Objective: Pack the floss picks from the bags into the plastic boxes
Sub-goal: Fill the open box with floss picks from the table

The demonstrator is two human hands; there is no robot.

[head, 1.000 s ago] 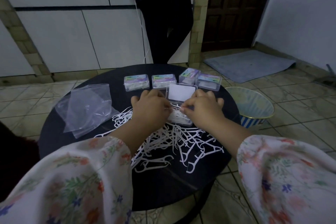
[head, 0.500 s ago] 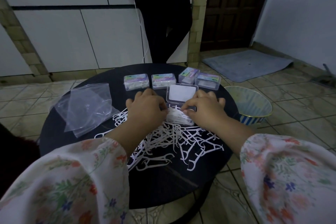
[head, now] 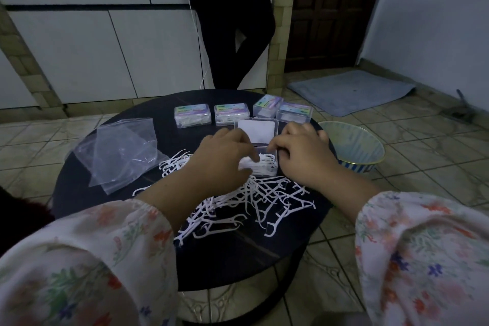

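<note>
The left hand (head: 222,156) and right hand (head: 301,156) cover both sides of the open box (head: 264,167); their fingertips are hidden. Labels on the far closed boxes (head: 231,113) are too blurred to read.

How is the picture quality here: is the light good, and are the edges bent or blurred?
Head view: the light is dim and bluish, so the black table swallows detail while the white floss picks stand out; wide-angle bending curves the cabinets and floor tiles toward the edges; the sleeves at the bottom look soft.
</note>
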